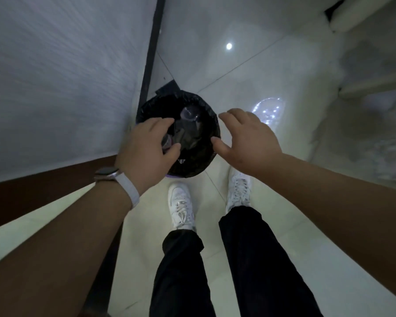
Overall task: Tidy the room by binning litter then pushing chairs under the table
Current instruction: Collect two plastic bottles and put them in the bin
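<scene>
Looking straight down here, standing right over a round bin [212, 124] lined with a black bag, which sits on the pale tiled floor [238, 72] just beside a dark vertical strip at the foot of the grey wall [55, 76] on the left. Both hands are out over it. The left hand [146, 147] hangs over the near-left part of the bin's mouth, palm down, with its fingers [165, 121] curled loosely and a small greyish thing right under them. It's pretty blurry, so I honestly can't tell if the hand is gripping that thing or if it's just lying in the bin below. There's a watch with a white strap [126, 186] on that wrist. The right hand [249, 138] is over the right edge of the bin, fingers spread wide and holding nothing, thumb pointing in toward the opening. Inside the bin there's some litter [189, 113]: what looks like a clear plastic cup or bottle end near the far side, plus crumpled dark stuff in the middle. On the floor just right of the bin is a clear round thing [269, 109] catching sparkly reflections, can't say what it is. Near the bottom you can see two white sneakers [181, 207] and black trousers, toes close to the bin's near rim. Far right is something pale and bulky [364, 99], too washed out to identify.
</scene>
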Action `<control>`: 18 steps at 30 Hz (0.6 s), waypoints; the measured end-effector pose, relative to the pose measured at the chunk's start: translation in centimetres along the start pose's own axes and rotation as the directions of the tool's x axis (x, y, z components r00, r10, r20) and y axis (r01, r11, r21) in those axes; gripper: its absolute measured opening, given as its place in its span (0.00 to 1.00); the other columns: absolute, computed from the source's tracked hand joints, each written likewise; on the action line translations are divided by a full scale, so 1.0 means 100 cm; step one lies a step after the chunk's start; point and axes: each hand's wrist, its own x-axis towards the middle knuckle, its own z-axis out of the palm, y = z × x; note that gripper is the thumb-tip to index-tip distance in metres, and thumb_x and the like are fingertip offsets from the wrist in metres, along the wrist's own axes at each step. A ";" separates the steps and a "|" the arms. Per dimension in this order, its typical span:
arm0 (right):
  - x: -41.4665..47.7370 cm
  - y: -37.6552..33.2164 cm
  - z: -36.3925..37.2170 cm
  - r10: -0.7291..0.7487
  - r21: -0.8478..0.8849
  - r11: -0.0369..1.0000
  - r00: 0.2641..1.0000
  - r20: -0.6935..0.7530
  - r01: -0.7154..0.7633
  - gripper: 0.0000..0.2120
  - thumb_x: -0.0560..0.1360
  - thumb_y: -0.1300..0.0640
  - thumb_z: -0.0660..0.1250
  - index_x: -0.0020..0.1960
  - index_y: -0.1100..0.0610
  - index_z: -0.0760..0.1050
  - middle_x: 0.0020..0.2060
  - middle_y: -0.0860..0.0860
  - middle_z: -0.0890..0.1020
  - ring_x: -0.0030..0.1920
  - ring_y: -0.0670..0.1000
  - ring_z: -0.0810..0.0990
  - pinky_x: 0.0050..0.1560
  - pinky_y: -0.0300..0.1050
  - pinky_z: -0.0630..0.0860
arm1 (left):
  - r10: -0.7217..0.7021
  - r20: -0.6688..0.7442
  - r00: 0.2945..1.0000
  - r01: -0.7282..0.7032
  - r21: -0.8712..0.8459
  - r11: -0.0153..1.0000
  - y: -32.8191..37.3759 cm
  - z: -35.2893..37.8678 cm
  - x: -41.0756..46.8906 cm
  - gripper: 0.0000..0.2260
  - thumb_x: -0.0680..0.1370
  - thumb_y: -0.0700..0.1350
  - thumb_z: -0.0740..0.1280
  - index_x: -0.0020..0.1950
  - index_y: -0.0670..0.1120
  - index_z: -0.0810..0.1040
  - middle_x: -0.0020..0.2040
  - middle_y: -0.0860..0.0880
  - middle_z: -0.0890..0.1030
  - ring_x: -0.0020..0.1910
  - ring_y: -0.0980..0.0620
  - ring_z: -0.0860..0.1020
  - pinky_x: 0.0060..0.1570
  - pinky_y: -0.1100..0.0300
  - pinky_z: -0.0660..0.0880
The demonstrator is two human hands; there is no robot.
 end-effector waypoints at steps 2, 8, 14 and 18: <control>-0.016 -0.007 -0.035 0.002 -0.043 0.999 1.000 -0.013 -0.003 0.27 0.74 0.40 0.58 0.65 0.57 0.72 0.61 0.54 0.76 0.59 0.59 0.75 0.52 0.53 0.75 | 0.052 0.016 0.999 -0.053 0.075 0.996 0.021 -0.024 -0.013 0.25 0.75 0.54 0.64 0.69 0.43 0.74 0.65 0.41 0.76 0.62 0.40 0.75 0.60 0.45 0.74; -0.087 -0.037 -0.149 0.059 -0.119 0.990 0.993 -0.100 -0.070 0.26 0.76 0.41 0.59 0.67 0.56 0.72 0.63 0.54 0.76 0.61 0.59 0.73 0.56 0.53 0.72 | 0.233 0.012 0.972 -0.231 0.186 0.955 0.099 -0.107 -0.056 0.23 0.74 0.53 0.63 0.66 0.44 0.77 0.63 0.41 0.77 0.61 0.39 0.75 0.58 0.45 0.75; -0.171 -0.065 -0.254 0.226 -0.073 0.964 0.932 -0.282 -0.256 0.26 0.77 0.42 0.59 0.70 0.54 0.70 0.67 0.52 0.73 0.65 0.57 0.71 0.61 0.53 0.70 | 0.364 0.003 0.931 -0.358 0.198 0.913 0.173 -0.176 -0.097 0.21 0.76 0.52 0.64 0.68 0.46 0.75 0.66 0.42 0.76 0.63 0.40 0.74 0.60 0.45 0.72; -0.237 -0.075 -0.299 0.303 -0.051 0.938 0.881 -0.363 -0.343 0.30 0.74 0.38 0.54 0.67 0.55 0.73 0.64 0.54 0.76 0.62 0.59 0.74 0.58 0.55 0.73 | 0.519 0.008 0.855 -0.507 0.227 0.831 0.232 -0.204 -0.122 0.22 0.75 0.52 0.63 0.67 0.45 0.76 0.66 0.39 0.75 0.65 0.38 0.74 0.62 0.44 0.70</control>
